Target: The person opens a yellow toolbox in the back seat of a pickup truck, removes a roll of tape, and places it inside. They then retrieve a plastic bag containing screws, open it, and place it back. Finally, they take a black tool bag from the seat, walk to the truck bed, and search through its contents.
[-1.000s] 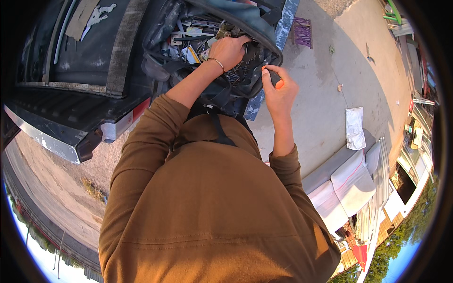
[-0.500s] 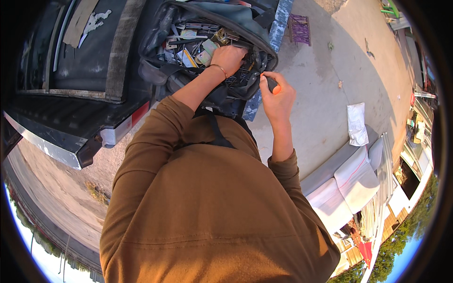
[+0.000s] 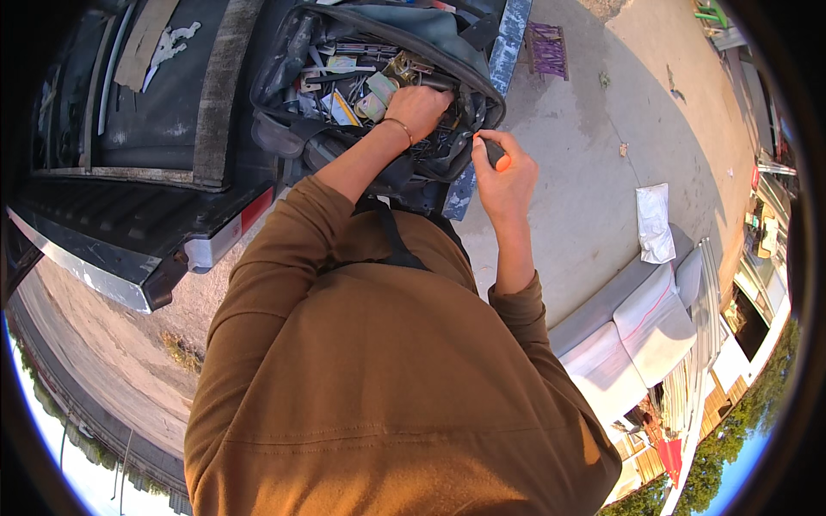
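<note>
A dark soft-sided tool bag (image 3: 413, 27) lies open in front of me, full of loose small hardware. My left hand (image 3: 416, 112) reaches down into its right half, back of the hand up; its fingertips are hidden among the contents. Beside that hand lie a pale green and beige piece (image 3: 377, 101), a white and yellow strip (image 3: 343, 109) and some brass-coloured parts (image 3: 403, 65). Just off the bag's right edge, my right hand (image 3: 509, 176) is closed around a small orange-and-black object (image 3: 502, 162), mostly covered by the fingers.
The bag rests by a pickup truck's bed (image 3: 155, 202), with a worn blue-grey metal edge (image 3: 511, 43) beyond it. A purple crate-like stand (image 3: 547, 52) is on the concrete to the right. Further off are a white sack (image 3: 655, 225) and a pale cushioned seat (image 3: 650, 331).
Both hands stay almost where they were. My left hand shifts very slightly within the bag, and the view tilts a little.
</note>
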Tool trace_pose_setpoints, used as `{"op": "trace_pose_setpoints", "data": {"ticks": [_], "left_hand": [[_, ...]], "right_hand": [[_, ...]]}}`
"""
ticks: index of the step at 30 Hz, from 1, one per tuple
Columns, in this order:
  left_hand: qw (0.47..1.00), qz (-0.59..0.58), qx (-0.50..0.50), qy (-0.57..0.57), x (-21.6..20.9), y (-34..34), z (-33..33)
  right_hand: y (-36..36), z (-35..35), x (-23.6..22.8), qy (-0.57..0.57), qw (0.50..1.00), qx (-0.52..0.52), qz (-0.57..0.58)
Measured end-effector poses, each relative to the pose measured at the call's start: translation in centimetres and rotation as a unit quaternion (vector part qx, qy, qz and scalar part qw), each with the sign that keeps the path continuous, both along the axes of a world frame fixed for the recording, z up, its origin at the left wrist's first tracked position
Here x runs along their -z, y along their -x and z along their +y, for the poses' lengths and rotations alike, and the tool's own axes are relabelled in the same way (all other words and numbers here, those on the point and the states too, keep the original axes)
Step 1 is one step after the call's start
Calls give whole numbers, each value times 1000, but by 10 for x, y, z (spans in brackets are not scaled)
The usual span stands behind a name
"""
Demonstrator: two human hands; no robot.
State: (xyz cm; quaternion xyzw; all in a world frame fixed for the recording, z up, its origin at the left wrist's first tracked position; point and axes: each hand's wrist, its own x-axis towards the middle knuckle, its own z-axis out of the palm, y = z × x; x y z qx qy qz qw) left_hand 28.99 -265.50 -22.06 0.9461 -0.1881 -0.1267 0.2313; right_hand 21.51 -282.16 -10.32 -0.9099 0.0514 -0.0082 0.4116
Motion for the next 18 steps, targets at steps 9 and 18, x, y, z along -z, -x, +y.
{"op": "trace_pose_setpoints", "data": {"ticks": [9, 18], "left_hand": [[959, 151, -111, 215, -23, 8, 18], [676, 386, -258, 572, -47, 23, 81]], "right_hand": [[-1, 2, -4, -20, 1000, 2, 12], [4, 12, 1, -51, 998, -17, 24]]}}
